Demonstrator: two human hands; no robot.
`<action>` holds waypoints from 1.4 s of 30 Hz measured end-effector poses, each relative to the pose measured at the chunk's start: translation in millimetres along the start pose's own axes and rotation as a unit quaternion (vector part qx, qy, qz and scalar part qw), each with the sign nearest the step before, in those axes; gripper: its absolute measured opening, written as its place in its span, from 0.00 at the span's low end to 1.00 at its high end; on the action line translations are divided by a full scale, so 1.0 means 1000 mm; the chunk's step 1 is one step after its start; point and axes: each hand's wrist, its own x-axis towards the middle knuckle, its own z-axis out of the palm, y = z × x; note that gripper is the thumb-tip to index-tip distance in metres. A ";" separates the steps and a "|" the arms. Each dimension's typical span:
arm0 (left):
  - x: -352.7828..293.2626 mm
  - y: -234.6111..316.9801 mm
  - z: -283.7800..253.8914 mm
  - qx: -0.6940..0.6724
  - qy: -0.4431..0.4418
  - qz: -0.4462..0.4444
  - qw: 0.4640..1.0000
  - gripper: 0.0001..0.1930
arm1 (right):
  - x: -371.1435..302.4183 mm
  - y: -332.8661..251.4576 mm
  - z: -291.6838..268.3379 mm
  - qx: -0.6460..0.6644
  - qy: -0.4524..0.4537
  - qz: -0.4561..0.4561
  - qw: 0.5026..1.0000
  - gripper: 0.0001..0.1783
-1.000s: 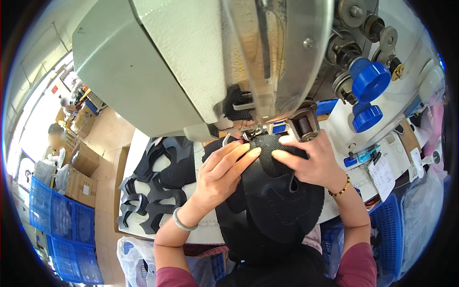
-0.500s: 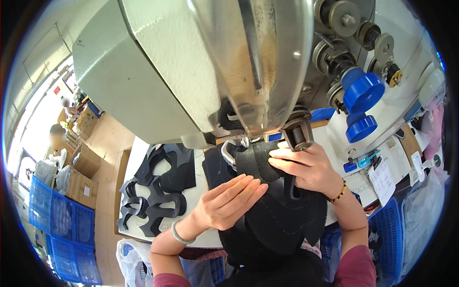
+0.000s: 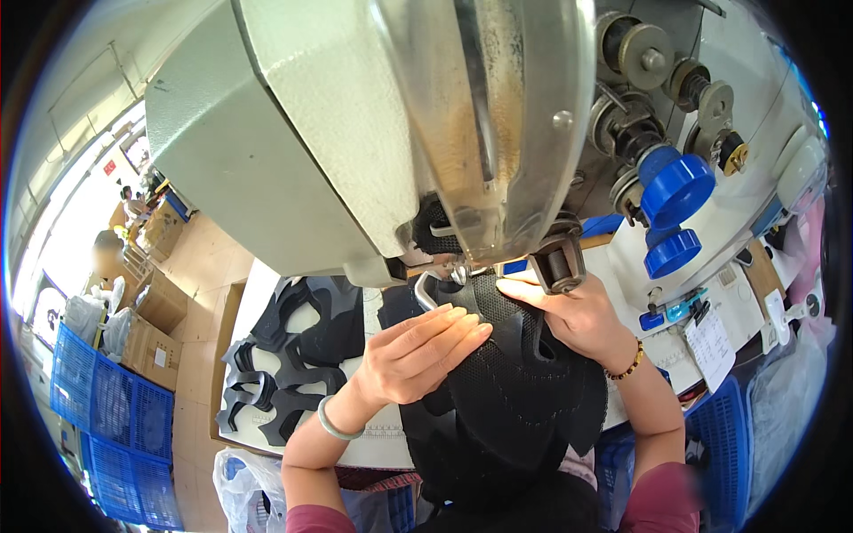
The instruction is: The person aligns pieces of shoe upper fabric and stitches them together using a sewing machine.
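Observation:
A black shoe upper (image 3: 515,391), part mesh and part smooth material with light stitch lines, drapes from a sewing machine (image 3: 311,124) down over the front table edge. My left hand (image 3: 422,355) is at its left side, fingers together and closed on the material, the thumb hidden. Opposite, my right hand (image 3: 573,311) grips a folded raised part of the upper just below the presser foot area (image 3: 460,274), index finger stretched along the mesh. A bent metal guard (image 3: 428,291) stands beside the needle area. The machine head hides the needle.
Stacks of black cut pieces (image 3: 306,324) lie on the white table at left. Blue tension knobs (image 3: 677,191) jut out at right, near a paper sheet (image 3: 709,351). Blue crates (image 3: 111,382) and cardboard boxes (image 3: 147,346) stand on the floor; a plastic bag (image 3: 244,484) hangs below the table.
The upper has shifted slightly under the machine, with more mesh showing near the foot. My left hand has moved slightly up and left; my right fingers have drawn closer together.

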 end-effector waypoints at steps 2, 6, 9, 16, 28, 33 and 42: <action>0.000 -0.004 0.001 0.000 0.001 -0.005 1.000 0.17 | -0.002 0.002 0.002 0.005 -0.003 0.015 1.000 0.25; 0.001 -0.009 0.009 0.007 0.023 -0.007 1.000 0.19 | -0.007 0.008 0.002 -0.005 -0.025 0.026 0.999 0.25; -0.002 -0.013 0.012 0.005 0.017 -0.018 1.000 0.22 | -0.007 0.009 0.003 -0.006 -0.026 0.036 0.999 0.25; -0.021 -0.027 0.027 -0.061 0.080 -0.042 0.994 0.22 | -0.007 0.008 0.008 -0.040 -0.005 0.029 0.999 0.25; 0.029 0.018 -0.021 -0.101 -0.094 -0.211 0.968 0.17 | -0.013 0.007 0.010 -0.014 0.018 0.055 0.998 0.20; 0.019 0.019 -0.014 -0.016 -0.093 -0.176 0.980 0.15 | -0.006 0.002 0.007 -0.021 0.037 0.050 0.998 0.19; 0.029 0.008 -0.020 -0.035 -0.120 -0.164 0.978 0.17 | -0.015 0.006 0.005 -0.085 0.016 0.026 0.996 0.20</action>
